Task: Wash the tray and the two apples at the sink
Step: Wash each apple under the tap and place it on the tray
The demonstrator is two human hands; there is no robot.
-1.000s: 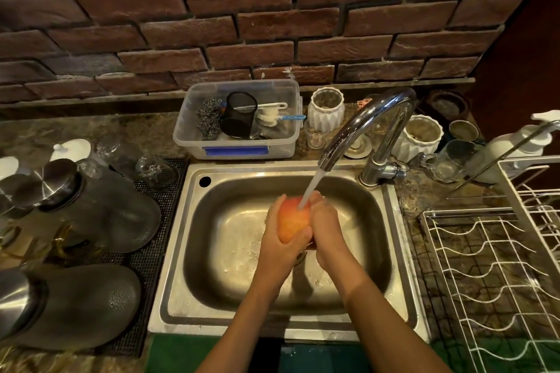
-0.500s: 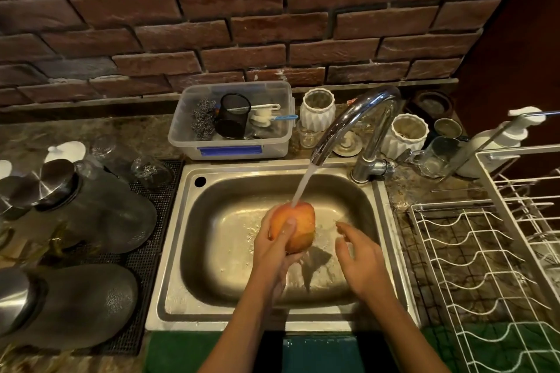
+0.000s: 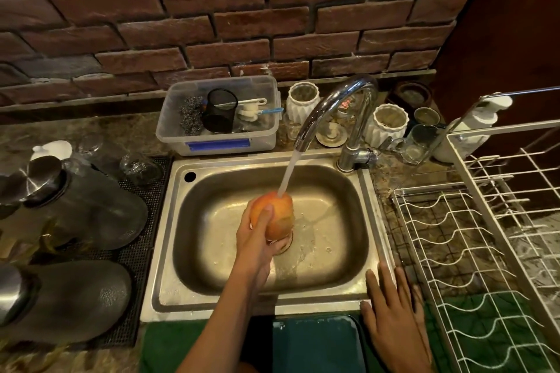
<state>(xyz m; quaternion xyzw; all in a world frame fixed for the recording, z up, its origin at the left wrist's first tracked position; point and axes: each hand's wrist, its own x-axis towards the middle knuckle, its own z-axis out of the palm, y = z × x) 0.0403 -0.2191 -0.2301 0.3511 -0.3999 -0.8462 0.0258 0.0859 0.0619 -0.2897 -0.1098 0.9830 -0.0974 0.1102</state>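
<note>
An orange-red apple [image 3: 277, 215] sits under the running water from the chrome tap [image 3: 331, 109], above the middle of the steel sink [image 3: 368, 209]. My left hand [image 3: 257, 239] grips it from the left and below, thumb across its front. My right hand [image 3: 394, 315] lies flat with straight fingers on the sink's front right corner, holding nothing. A dark teal tray [image 3: 315, 345] lies on the green mat at the sink's front edge, partly cut off by the frame. The second apple is not in view.
A white wire dish rack [image 3: 472, 254] fills the right side. Glass jars with steel lids [image 3: 81, 206] lie on a black mat at the left. Behind the sink stand a clear plastic tub of scrubbers [image 3: 218, 115], white ribbed cups [image 3: 389, 124] and a soap dispenser [image 3: 472, 124].
My right hand has let go of the apple and moved down and right onto the sink's front corner. My left hand alone keeps the apple under the stream.
</note>
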